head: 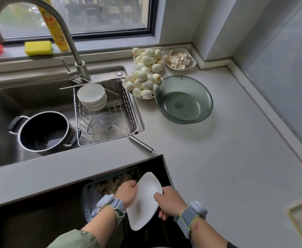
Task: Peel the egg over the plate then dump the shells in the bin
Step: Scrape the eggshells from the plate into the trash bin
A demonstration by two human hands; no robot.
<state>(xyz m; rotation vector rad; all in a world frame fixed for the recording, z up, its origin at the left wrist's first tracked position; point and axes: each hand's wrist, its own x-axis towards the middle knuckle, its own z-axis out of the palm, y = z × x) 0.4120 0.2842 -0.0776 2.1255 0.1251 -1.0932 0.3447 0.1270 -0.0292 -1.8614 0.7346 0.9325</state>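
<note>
Below the counter edge, a white plate [145, 199] is tilted steeply over a bin [91, 199] lined with a clear bag and holding egg shells [113, 183]. My right hand [168, 203] grips the plate's right rim. My left hand [127, 192] rests against the plate's left edge, fingers curled over its face above the bin. The plate's surface looks bare. On the counter at the back, peeled eggs are piled on two dishes [143, 83], and a third dish [179, 59] holds shells.
A green glass bowl [183, 99] stands on the counter. The sink holds a dark pot [43, 130] and a wire rack [107, 111] with stacked bowls and a skimmer whose handle [143, 144] sticks out over the counter. The faucet [71, 42] arches above.
</note>
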